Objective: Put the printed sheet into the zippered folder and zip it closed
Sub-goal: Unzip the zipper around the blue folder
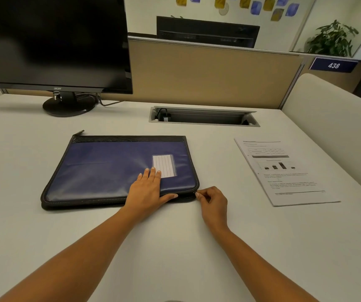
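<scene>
A dark blue zippered folder [101, 168] with black edging and a white label window lies flat on the white desk [175, 253]. My left hand [147, 190] rests flat on its near right part, fingers spread, thumb along the front edge. My right hand [212, 202] pinches the zip pull at the folder's near right corner. The printed sheet [284, 173], with text, a table and a bar chart, lies on the desk to the right of the folder, apart from it.
A black monitor [51, 42] on a round stand occupies the back left. A recessed cable tray [203, 117] sits behind the folder. A beige partition [208, 75] closes the back, and a rounded side panel [338, 131] the right.
</scene>
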A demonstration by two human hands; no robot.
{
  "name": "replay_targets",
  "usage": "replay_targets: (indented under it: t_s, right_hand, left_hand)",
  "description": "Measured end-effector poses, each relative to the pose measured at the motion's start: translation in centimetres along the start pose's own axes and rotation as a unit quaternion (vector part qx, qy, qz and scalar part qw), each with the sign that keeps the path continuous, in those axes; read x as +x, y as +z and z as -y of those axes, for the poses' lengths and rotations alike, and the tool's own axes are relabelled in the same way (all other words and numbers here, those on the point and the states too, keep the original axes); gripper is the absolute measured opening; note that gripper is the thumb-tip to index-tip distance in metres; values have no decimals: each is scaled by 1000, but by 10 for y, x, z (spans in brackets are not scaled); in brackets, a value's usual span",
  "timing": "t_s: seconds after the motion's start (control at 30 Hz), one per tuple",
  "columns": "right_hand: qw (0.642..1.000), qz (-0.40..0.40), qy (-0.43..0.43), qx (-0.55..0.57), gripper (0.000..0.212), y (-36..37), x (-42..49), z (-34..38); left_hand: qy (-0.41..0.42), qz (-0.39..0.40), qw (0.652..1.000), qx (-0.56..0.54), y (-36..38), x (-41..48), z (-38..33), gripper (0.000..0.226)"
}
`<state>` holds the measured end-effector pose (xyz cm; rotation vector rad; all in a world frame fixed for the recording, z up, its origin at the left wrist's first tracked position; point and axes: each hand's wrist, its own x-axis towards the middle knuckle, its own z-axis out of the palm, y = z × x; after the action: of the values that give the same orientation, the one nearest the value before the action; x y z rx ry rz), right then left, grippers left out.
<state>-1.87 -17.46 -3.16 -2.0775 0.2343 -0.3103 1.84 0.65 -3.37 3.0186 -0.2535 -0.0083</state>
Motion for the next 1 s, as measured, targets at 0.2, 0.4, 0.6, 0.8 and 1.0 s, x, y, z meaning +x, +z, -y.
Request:
replay_targets:
  t_s: [0.2,0.4,0.6,0.8,1.0]
  right_hand:
    - [1000,-6,7,0,8,-4,12,1]
    - [1000,-10,-6,-24,10,-2,6,-3]
    - [999,-15,-15,-42,13,-1,0,-5]
    - [999,2,-26,-31,12,-2,-2,-5]
    - [999,18,-22,-26,14,-3,-2,-4]
  left_hand:
    - [2,-4,1000,-4,-2,-1,-1,98]
    - [-6,8,1000,-8,-2,0,-1,98]
    - [-7,4,1000,1,-1,1,-4,98]
    - [-5,2,1000,6,0,2,-6,97]
    - [-7,2,1000,4,1,0,-7,97]
